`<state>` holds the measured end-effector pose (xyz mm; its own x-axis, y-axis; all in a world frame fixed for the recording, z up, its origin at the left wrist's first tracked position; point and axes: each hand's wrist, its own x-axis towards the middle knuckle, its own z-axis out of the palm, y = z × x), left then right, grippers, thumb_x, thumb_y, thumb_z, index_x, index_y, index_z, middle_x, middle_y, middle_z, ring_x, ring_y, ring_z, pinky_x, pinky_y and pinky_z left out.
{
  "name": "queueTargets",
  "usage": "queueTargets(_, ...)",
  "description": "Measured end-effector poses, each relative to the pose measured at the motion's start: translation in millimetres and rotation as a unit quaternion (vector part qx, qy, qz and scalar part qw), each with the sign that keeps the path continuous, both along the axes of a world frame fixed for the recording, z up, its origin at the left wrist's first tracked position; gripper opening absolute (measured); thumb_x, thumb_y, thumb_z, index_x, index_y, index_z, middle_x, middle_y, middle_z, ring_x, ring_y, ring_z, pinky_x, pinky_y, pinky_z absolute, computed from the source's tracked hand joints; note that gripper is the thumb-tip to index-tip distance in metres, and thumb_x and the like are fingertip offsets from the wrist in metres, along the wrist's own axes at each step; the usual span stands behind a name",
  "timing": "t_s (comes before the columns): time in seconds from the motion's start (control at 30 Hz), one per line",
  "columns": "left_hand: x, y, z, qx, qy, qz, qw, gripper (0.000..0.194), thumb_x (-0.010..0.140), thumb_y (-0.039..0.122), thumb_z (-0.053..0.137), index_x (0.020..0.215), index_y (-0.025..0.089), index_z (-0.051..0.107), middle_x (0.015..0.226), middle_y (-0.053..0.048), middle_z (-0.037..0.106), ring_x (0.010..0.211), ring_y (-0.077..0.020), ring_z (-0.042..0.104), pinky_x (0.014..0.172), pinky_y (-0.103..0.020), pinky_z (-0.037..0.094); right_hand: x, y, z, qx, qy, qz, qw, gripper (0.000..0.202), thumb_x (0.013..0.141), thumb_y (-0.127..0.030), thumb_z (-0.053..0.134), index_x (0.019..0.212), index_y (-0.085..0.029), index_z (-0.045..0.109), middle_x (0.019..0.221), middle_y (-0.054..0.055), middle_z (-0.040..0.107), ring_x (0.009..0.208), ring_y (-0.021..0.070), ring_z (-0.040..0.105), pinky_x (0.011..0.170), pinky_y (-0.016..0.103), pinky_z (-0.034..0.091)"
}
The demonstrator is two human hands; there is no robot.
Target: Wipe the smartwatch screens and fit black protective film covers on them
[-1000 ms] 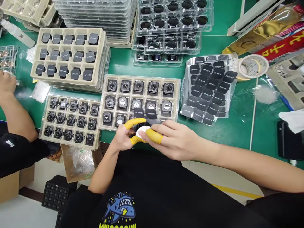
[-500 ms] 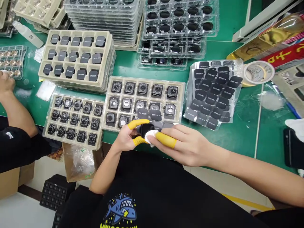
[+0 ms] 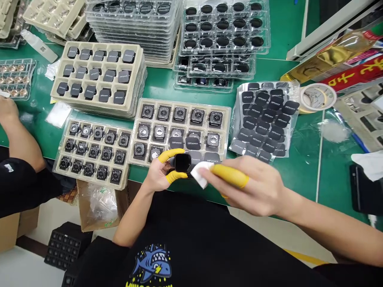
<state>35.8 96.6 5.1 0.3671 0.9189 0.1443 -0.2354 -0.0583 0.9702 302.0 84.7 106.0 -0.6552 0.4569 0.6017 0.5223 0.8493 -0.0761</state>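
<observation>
A black smartwatch body with its dark screen facing up is gripped at its edges by my left hand, which wears yellow finger cots. Just right of it, my right hand, also in yellow finger cots, pinches a folded white wipe that is apart from the screen. Beyond both hands lies a beige tray of watch bodies, mostly back side up. Several dark square films marked with white lettering overlap the tray's near right part.
Left of me sits another tray of watch bodies, with a stack of beige trays behind. Clear trays with dark lenses stand at the back. More square films, a tape roll and a black phone lie right. A co-worker's arm is at left.
My right hand has drawn the wipe off the watch and moved right, uncovering the screen. My left hand still holds the watch in nearly the same place.
</observation>
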Motion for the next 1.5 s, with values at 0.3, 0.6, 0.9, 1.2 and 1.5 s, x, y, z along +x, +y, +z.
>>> queueTargets(0.3,-5,1,5.6,0.006,0.024,-0.029,0.999,0.062,0.088,0.053,0.096,0.138,0.021,0.078,0.114,-0.011,0.087,0.097,-0.0246,0.087,0.083,-0.030,0.072,-25,4,-7.3,0.001,-0.059,0.041,0.997,0.029,0.109,-0.007,0.061,0.130,-0.019,0.076,0.090,0.004,0.077,0.087,0.0211,0.072,0.064,0.037,0.048)
queueTargets(0.6,0,1,11.2,0.000,0.003,-0.006,1.000,0.061,0.085,0.046,0.100,0.136,0.020,0.078,0.107,-0.008,0.086,0.086,-0.0210,0.086,0.074,-0.027,0.071,5,16,-9.5,-0.036,0.013,-0.065,0.997,0.043,0.107,-0.012,0.064,0.142,-0.032,0.077,0.102,0.008,0.082,0.091,0.0268,0.076,0.071,0.043,0.058)
queueTargets(0.9,-3,4,8.5,0.016,0.026,-0.036,0.999,0.060,0.087,0.047,0.098,0.139,0.022,0.079,0.116,-0.010,0.087,0.097,-0.0241,0.088,0.082,-0.029,0.072,-18,4,-5.4,-0.033,-0.042,0.066,0.996,0.036,0.108,-0.004,0.060,0.135,-0.020,0.077,0.095,0.005,0.078,0.092,0.0223,0.071,0.067,0.040,0.049)
queueTargets(1.2,-5,-2,2.8,0.040,0.029,-0.001,0.999,0.064,0.088,0.046,0.097,0.144,0.024,0.075,0.121,-0.010,0.086,0.098,-0.0244,0.087,0.084,-0.031,0.072,0,19,-6.3,-0.023,-0.093,-0.028,0.995,0.036,0.105,-0.010,0.058,0.132,-0.024,0.078,0.099,0.008,0.079,0.092,0.0246,0.069,0.073,0.040,0.051)
queueTargets(1.5,-9,-29,9.7,0.131,0.033,0.010,0.991,0.069,0.087,0.051,0.097,0.147,0.025,0.075,0.119,-0.011,0.089,0.103,-0.0272,0.088,0.094,-0.034,0.072,141,-70,-91.5,-0.163,0.035,-0.594,0.787,0.029,0.087,-0.026,0.064,0.112,-0.025,0.079,0.093,0.011,0.073,0.093,0.0311,0.068,0.077,0.042,0.052)
